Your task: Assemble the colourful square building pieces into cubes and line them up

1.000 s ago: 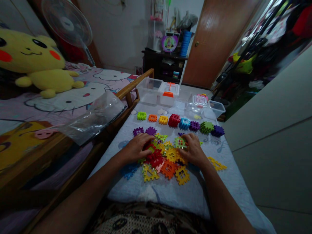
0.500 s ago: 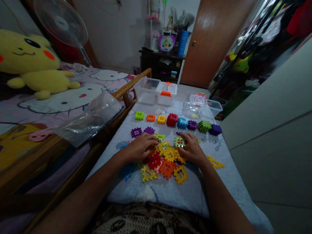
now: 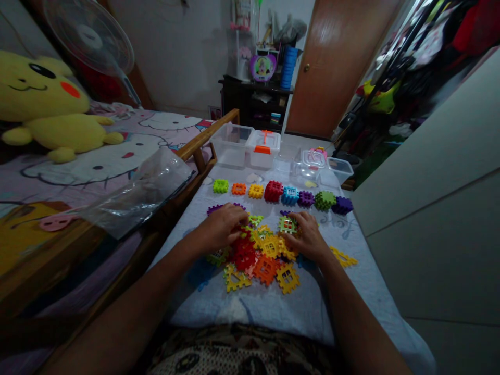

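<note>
A loose pile of flat plastic building blocks with notched edges lies on the cloth-covered table between my hands. In my right hand (image 3: 308,235) is a light green building block (image 3: 287,225) with a window-like grid, gripped between thumb and fingers. My left hand (image 3: 223,227) is at the pile's left side, fingers curled down; whatever they hold is hidden. Below its fingertips lie red blocks (image 3: 244,255). Yellow blocks (image 3: 270,246) make up the pile's middle, with an orange block (image 3: 266,270) and a yellow window block (image 3: 288,278) nearer me. Purple blocks (image 3: 215,209) are partly covered behind my left hand.
A row of stacked blocks sorted by colour, including a red stack (image 3: 274,191) and a dark purple stack (image 3: 342,205), crosses the table. Behind stand clear plastic boxes (image 3: 232,148) and an orange-latched box (image 3: 264,151). A wooden bed rail (image 3: 207,136) borders the left; a white cabinet (image 3: 437,208) the right.
My left hand has shifted slightly up and left, covering more of the purple blocks and uncovering a green block beneath it. My right hand keeps the light green block nearly in place.
</note>
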Demonstrator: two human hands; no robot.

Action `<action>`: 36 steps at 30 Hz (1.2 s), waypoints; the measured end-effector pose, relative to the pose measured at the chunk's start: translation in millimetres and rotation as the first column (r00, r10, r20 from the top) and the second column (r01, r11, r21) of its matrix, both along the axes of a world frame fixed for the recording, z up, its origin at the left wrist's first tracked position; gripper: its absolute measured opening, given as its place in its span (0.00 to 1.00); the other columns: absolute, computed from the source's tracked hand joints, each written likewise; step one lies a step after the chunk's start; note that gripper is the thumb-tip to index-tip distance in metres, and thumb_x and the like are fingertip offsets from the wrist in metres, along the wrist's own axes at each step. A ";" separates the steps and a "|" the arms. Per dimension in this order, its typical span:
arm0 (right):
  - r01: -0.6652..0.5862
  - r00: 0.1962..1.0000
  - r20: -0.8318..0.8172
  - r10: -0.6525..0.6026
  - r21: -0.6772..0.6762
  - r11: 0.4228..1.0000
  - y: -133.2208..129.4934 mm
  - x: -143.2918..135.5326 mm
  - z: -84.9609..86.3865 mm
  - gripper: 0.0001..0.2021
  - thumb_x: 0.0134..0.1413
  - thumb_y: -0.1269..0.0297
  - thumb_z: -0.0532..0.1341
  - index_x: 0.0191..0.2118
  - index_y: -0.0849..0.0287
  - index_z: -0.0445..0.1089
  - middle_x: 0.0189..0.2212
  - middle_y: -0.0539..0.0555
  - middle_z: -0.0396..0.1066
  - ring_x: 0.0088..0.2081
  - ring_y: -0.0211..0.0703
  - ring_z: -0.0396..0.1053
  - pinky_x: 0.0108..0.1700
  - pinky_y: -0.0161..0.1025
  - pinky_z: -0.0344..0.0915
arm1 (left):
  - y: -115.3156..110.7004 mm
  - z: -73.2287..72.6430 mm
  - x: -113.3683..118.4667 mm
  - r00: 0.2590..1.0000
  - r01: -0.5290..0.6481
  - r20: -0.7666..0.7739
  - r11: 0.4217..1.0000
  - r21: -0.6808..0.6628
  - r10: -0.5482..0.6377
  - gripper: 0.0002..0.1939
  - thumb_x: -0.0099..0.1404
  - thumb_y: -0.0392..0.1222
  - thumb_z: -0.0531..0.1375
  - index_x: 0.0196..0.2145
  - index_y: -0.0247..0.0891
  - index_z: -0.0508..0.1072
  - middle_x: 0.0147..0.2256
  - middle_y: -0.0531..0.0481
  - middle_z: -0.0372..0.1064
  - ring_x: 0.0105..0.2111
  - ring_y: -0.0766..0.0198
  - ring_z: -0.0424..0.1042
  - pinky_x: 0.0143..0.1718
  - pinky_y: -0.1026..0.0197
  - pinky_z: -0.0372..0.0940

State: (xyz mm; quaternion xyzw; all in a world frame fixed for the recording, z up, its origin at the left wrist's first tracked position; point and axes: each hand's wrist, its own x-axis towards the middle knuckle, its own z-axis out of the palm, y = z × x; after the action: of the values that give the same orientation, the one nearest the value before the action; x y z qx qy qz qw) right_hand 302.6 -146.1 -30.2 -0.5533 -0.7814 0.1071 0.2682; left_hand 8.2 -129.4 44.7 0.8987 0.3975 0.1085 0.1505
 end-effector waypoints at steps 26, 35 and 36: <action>-0.107 0.994 0.011 0.107 0.037 0.994 -3.3 -49.9 17.4 0.23 0.52 0.53 0.67 0.51 0.59 0.70 0.46 0.60 0.71 0.49 0.56 0.64 0.53 0.51 0.61 | 42.6 -72.6 -52.0 0.848 -0.435 0.330 0.900 -0.012 0.414 0.21 0.65 0.58 0.56 0.43 0.38 0.72 0.50 0.41 0.69 0.55 0.49 0.66 0.60 0.46 0.59; -0.059 0.992 0.109 0.058 -0.002 0.998 -4.5 -78.5 11.6 0.25 0.51 0.48 0.68 0.51 0.56 0.69 0.45 0.58 0.73 0.48 0.57 0.64 0.52 0.52 0.58 | 45.8 -86.0 -55.2 0.856 -0.436 0.286 0.898 -0.048 0.431 0.21 0.64 0.58 0.55 0.43 0.38 0.73 0.46 0.42 0.73 0.49 0.50 0.70 0.55 0.48 0.62; -0.054 0.992 0.114 0.054 -0.006 0.999 -4.5 -78.7 10.9 0.24 0.51 0.49 0.67 0.51 0.55 0.69 0.44 0.58 0.73 0.48 0.57 0.64 0.51 0.52 0.58 | 45.6 -85.6 -54.9 0.856 -0.434 0.288 0.899 -0.052 0.430 0.21 0.64 0.58 0.55 0.43 0.38 0.73 0.45 0.42 0.73 0.49 0.50 0.70 0.55 0.48 0.62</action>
State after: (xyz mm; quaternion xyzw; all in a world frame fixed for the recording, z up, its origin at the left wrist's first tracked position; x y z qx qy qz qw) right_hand 223.9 -150.6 -19.3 -0.5376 -0.8098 0.0837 0.2195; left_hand -46.7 -83.8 -41.0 0.7616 0.5613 0.2740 0.1729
